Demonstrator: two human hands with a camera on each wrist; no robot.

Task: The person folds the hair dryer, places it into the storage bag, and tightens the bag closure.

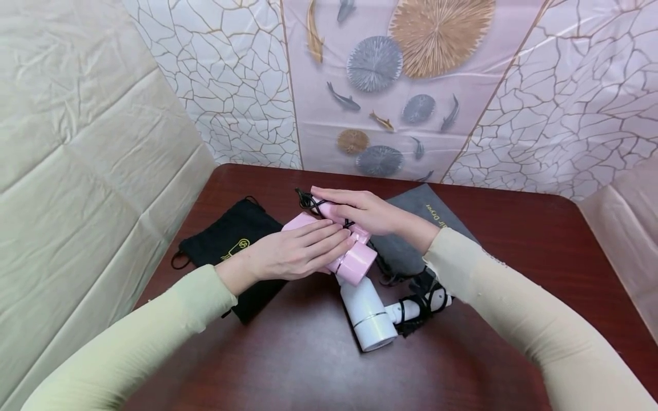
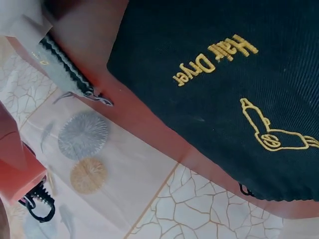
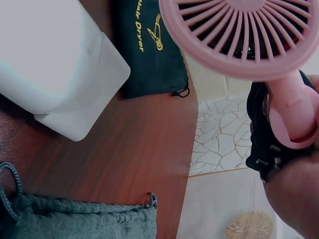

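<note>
A pink hair dryer is held above the table between both hands. My left hand lies over its barrel with the fingers wrapped across the top. At the folded handle, bound with black cord, my right hand grips from the far side. In the right wrist view the dryer's round slatted grille faces the camera. Beneath it on the table lies a white hair dryer, its handle wound with black cord; its nozzle looms close in the right wrist view.
A black drawstring pouch with gold hair dryer print lies at the left, partly under the left forearm. At the right lies a grey pouch, partly covered by the right arm. The dark red table meets patterned walls behind.
</note>
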